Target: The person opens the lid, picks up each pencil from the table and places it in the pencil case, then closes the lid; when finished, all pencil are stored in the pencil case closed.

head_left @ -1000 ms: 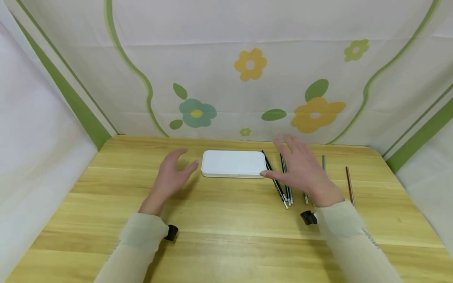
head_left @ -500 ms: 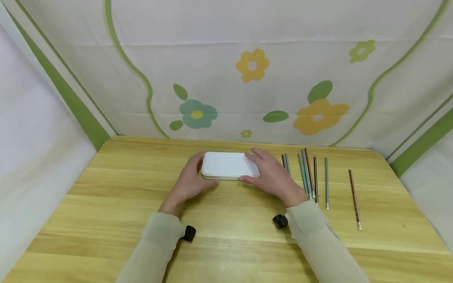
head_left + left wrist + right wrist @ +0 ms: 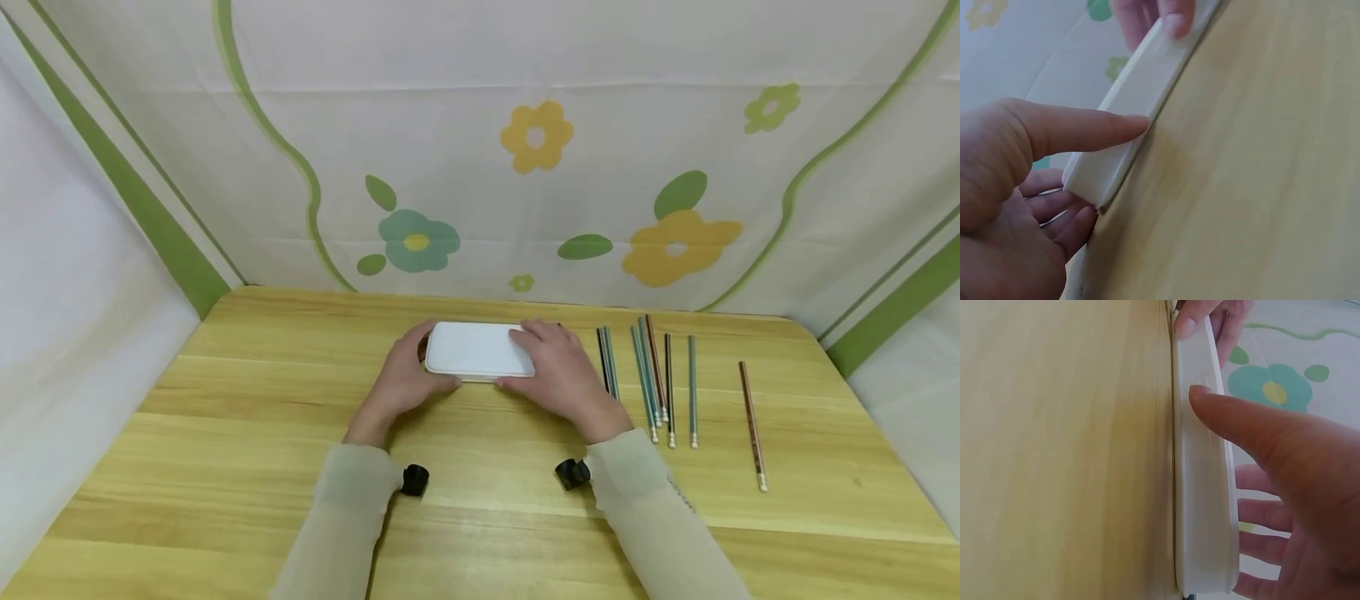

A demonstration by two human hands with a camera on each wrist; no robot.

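A flat white box (image 3: 480, 350) with rounded corners, like a pencil case, lies on the wooden table near its far edge. My left hand (image 3: 405, 375) grips its left end. In the left wrist view that thumb lies along the front wall of the box (image 3: 1129, 94) and the fingers curl round the end. On the right part, my right hand (image 3: 555, 367) holds the box with the thumb on the front wall and a finger over the top. The right wrist view shows the other fingers behind the box (image 3: 1204, 487).
Several pencils lie to the right of the right hand: teal pencils (image 3: 692, 392), a black pencil (image 3: 670, 392) and a brown pencil (image 3: 752, 425) farther right. A white cloth (image 3: 465, 150) with printed flowers hangs behind the table (image 3: 465, 517).
Both hands were apart, the right one raised over the pencils. They have come inward and taken hold of the white box at both sides.
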